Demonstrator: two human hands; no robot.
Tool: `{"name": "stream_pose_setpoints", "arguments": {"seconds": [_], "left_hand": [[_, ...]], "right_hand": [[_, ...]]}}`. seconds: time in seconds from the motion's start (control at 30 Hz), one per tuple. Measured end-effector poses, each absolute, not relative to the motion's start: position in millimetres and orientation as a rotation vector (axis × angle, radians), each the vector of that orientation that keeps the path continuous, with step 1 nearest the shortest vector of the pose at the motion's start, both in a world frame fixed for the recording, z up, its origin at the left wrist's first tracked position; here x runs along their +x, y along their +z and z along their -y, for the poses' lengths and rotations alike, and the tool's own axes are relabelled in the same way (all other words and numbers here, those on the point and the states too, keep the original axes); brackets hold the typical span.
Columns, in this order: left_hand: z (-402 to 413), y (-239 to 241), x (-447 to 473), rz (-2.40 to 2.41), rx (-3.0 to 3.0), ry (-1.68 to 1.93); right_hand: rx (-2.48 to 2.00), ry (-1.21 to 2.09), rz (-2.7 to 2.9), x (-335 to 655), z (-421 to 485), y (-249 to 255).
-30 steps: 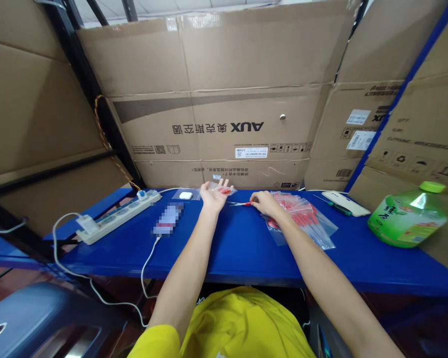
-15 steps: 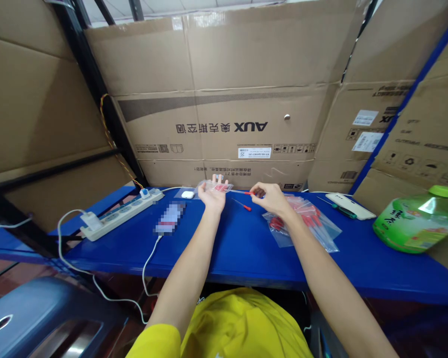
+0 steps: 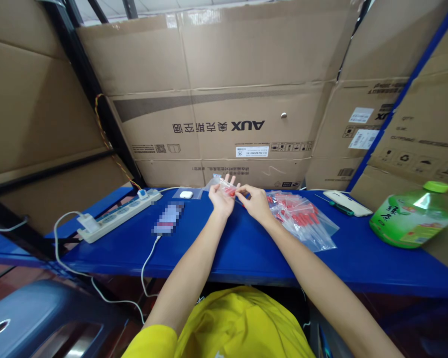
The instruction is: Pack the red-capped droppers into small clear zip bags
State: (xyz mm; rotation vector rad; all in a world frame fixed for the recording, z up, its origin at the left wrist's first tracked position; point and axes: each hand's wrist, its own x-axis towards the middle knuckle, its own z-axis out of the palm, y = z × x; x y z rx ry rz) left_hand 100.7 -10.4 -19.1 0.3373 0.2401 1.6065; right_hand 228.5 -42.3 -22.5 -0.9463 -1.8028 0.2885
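Note:
My left hand (image 3: pixel 223 201) is palm up with its fingers partly curled round a clear plastic bag (image 3: pixel 213 185). Red screwdriver handles (image 3: pixel 229 191) show in that bag. Close against its right side, my right hand (image 3: pixel 257 203) pinches with thumb and forefinger at the end of a red handle; the fingers hide most of this screwdriver. To the right of my right hand lies a pile of clear bags (image 3: pixel 302 214) with red-handled screwdrivers in them.
On the blue table (image 3: pixel 194 248) are a power strip (image 3: pixel 121 216), a charging phone (image 3: pixel 168 219), a white earbud case (image 3: pixel 186 195), a green-handled screwdriver (image 3: pixel 341 208) beside a pale flat case (image 3: pixel 349 203), and a large green bottle (image 3: pixel 408 219). Cardboard (image 3: pixel 224 59) walls the back.
My right hand has moved left to the bag, bringing the red-handled screwdriver with it. The loose screwdriver between my hands no longer shows. The view has shifted slightly.

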Motion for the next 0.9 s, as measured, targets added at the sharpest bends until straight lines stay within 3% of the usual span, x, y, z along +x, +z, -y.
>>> {"name": "stream_pose_setpoints", "arguments": {"seconds": [0.27,0.9], "left_hand": [[14,-17,104,-0.204,0.331,1.596],[22,-16,112,-0.194,0.479,1.584]], "right_hand": [[-0.923,0.464,1.805,233,41,-24],[-0.996,0.101,1.955,234,52,-24]]}}
